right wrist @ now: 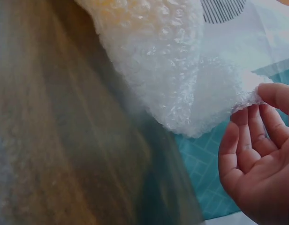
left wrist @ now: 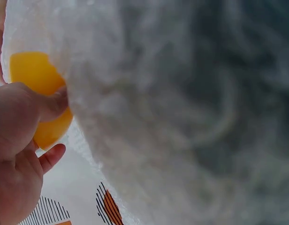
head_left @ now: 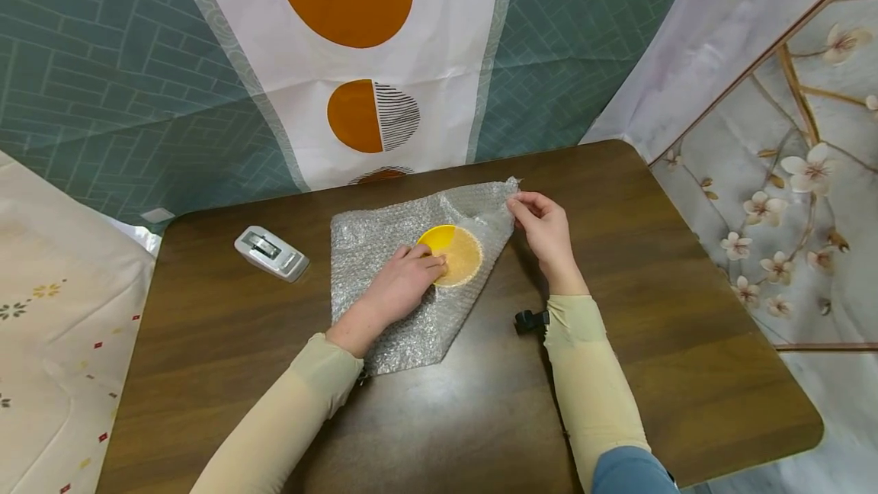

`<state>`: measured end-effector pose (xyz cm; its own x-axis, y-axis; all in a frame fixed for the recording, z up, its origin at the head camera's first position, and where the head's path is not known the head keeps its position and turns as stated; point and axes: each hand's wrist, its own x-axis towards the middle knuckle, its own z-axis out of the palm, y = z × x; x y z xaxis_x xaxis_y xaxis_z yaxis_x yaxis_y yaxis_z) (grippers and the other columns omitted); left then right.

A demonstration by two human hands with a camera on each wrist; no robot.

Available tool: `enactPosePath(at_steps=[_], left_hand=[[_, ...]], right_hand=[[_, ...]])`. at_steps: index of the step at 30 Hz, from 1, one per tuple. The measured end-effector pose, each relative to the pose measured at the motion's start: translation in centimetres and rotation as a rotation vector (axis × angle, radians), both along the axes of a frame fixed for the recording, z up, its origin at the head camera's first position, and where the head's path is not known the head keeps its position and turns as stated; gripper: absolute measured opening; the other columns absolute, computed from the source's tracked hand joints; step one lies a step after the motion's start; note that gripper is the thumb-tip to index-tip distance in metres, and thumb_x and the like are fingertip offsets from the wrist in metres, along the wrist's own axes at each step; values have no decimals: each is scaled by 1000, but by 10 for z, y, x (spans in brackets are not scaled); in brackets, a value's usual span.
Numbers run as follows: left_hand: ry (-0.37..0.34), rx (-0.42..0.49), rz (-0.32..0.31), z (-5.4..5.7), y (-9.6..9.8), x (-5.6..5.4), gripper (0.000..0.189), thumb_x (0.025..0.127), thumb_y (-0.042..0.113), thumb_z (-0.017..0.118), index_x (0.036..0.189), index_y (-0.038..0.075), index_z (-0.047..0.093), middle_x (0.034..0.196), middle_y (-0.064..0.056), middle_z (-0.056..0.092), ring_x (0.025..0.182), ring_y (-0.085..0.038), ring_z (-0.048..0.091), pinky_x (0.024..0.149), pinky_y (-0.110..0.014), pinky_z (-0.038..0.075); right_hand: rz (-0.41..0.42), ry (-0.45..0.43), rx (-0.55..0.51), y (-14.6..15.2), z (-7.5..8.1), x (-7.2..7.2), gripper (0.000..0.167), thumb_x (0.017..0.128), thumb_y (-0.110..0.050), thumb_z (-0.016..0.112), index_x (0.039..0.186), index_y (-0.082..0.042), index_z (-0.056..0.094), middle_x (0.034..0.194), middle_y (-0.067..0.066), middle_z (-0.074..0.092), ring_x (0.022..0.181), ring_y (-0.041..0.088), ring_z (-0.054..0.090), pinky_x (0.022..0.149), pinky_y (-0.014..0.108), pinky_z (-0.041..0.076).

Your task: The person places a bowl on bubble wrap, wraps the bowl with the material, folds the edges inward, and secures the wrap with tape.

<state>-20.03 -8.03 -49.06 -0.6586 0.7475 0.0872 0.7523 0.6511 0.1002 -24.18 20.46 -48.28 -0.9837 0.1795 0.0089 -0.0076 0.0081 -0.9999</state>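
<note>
A yellow round bowl (head_left: 437,237) lies on a sheet of bubble wrap (head_left: 405,326) on the table. One layer of the wrap covers the bowl's right part, which shows through paler. My left hand (head_left: 401,284) holds the bowl at its uncovered left side; in the left wrist view the thumb lies across the yellow surface (left wrist: 34,70), its tip at the wrap's edge. With thumb and fingertips, my right hand (head_left: 545,231) pinches the far right corner of the wrap. The right wrist view shows that corner (right wrist: 247,96) between thumb and fingers.
On the table's left side lies a grey and white tape dispenser (head_left: 272,254). The brown wooden table (head_left: 226,372) reaches back to a patterned curtain (head_left: 446,59). A black wrist mount (head_left: 531,322) sits by my right sleeve.
</note>
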Motion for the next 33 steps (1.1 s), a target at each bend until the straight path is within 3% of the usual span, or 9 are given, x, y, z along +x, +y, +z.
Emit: enactPosePath(at_steps=[9, 17, 27, 33], left_hand=[[-11, -27, 19, 4, -2, 3, 35, 105, 5, 62, 137, 14, 74, 146, 0, 67, 125, -25, 57, 94, -43, 44], [-10, -36, 26, 5, 1, 4, 35, 105, 9, 61, 138, 14, 73, 146, -1, 67, 124, -24, 57, 92, -42, 43], [-25, 6, 27, 7, 3, 4, 34, 105, 8, 59, 135, 13, 75, 144, -1, 68, 123, -26, 57, 92, -44, 44], [-3, -14, 32, 6, 4, 5, 33, 105, 8, 59, 134, 14, 75, 144, 0, 68, 123, -25, 58, 94, -45, 44]], right_hand=[[72, 30, 135, -3, 13, 8, 27, 102, -20, 76, 117, 3, 73, 99, -3, 72, 89, 13, 63, 79, 29, 54], [130, 94, 295, -4, 21, 15, 23, 102, -24, 77, 111, -3, 73, 96, 14, 77, 87, 17, 62, 73, 28, 44], [185, 109, 373, -14, 28, 18, 16, 99, -19, 79, 109, -6, 78, 99, 7, 76, 85, 23, 65, 69, 24, 51], [266, 155, 480, -21, 31, 22, 13, 98, -18, 81, 107, -8, 80, 100, 5, 77, 79, 23, 63, 67, 27, 51]])
